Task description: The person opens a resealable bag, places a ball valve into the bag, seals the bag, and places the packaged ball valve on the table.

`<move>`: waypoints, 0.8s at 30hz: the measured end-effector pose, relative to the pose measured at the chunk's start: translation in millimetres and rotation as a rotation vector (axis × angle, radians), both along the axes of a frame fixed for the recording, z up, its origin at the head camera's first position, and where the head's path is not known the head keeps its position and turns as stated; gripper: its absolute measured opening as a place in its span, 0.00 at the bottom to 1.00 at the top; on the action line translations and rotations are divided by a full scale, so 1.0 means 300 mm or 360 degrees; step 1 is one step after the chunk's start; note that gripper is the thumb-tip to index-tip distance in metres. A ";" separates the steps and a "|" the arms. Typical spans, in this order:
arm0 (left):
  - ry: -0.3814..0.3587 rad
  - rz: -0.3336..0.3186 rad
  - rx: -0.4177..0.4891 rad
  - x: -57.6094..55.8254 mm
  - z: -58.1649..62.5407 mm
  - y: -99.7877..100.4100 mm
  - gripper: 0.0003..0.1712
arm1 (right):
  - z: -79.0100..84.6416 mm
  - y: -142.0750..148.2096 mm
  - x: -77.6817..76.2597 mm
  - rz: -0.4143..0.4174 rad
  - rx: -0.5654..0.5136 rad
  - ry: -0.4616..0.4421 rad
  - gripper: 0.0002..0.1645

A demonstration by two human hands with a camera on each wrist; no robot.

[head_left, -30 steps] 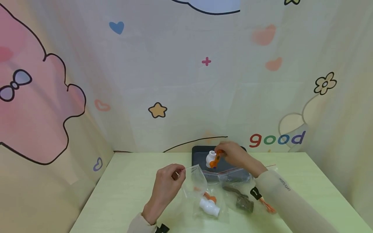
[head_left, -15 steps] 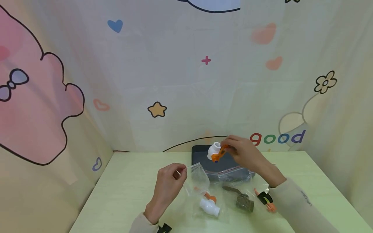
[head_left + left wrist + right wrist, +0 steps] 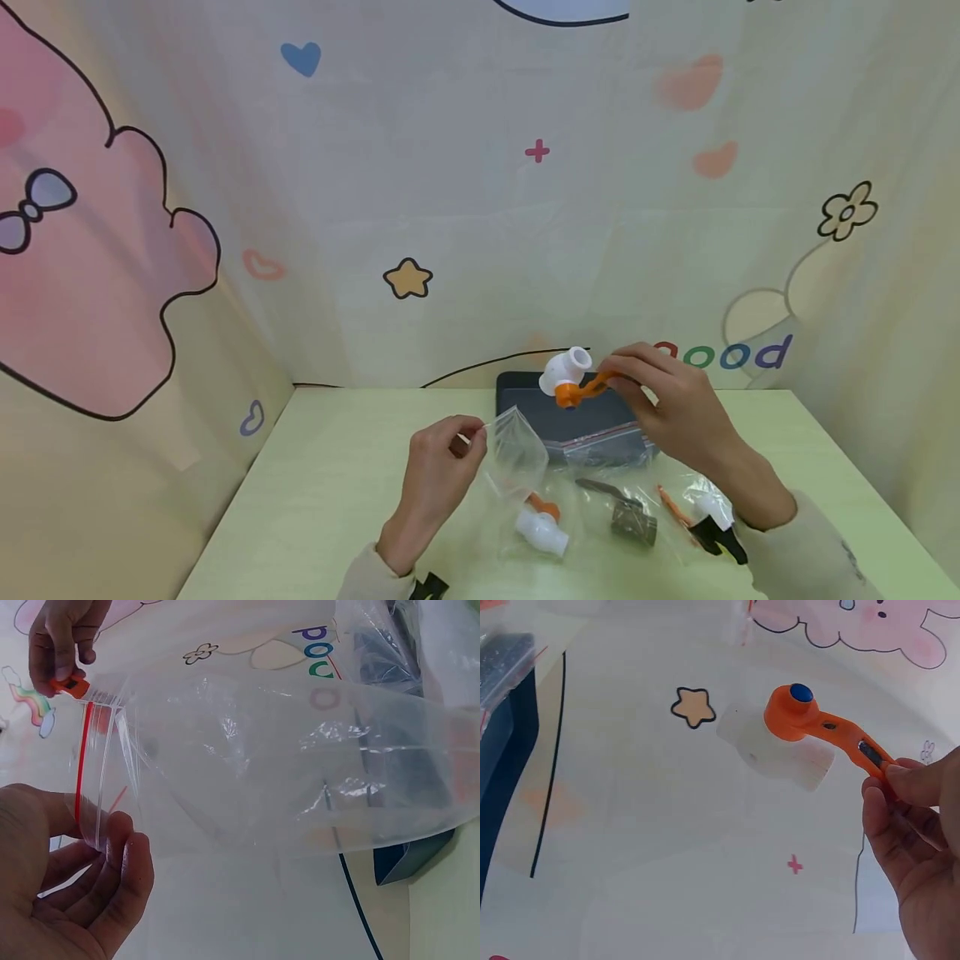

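My right hand (image 3: pixel 678 404) pinches the orange handle of a white ball valve (image 3: pixel 558 372), held up over the dark tray. In the right wrist view, thumb and fingertips grip the handle's end, and a blue cap tops the orange hub (image 3: pixel 784 712). My left hand (image 3: pixel 438 467) pinches the mouth corner of a clear zip bag (image 3: pixel 519 457), which hangs to its right. Seen from the left wrist, the bag (image 3: pixel 225 772) has a red zip line near its mouth, with the thumb and fingers at that edge. The valve is outside this bag.
A dark tray (image 3: pixel 516 398) stands at the back, with clear bags over its front edge. Nearer on the pale green table (image 3: pixel 315 500) lie a bagged white valve (image 3: pixel 542 533) with orange handle, a bagged grey valve (image 3: pixel 633 523) and another bagged item (image 3: pixel 671 504) with orange.
My right hand has lifted the ball valve up from the tray and moved rightward, the valve tilting. The left hand with its bag has stayed nearly in place.
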State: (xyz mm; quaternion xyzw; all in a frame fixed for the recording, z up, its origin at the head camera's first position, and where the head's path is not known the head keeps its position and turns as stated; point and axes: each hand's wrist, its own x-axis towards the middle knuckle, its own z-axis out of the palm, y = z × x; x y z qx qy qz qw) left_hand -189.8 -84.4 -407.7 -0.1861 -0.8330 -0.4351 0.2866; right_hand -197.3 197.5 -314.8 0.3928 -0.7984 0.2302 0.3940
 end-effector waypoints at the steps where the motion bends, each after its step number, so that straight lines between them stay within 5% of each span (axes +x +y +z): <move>1: -0.0003 -0.0002 0.0006 0.001 0.001 0.001 0.06 | 0.005 -0.002 0.010 0.0004 -0.0010 0.0023 0.23; 14: 0.0036 -0.0004 0.0075 0.003 0.012 0.019 0.04 | 0.023 -0.047 0.111 0.0064 -0.0097 0.0261 0.23; 24: 0.0064 0.0004 0.0083 0.002 0.012 0.030 0.03 | -0.009 -0.096 0.135 0.0252 -0.0104 0.0226 0.18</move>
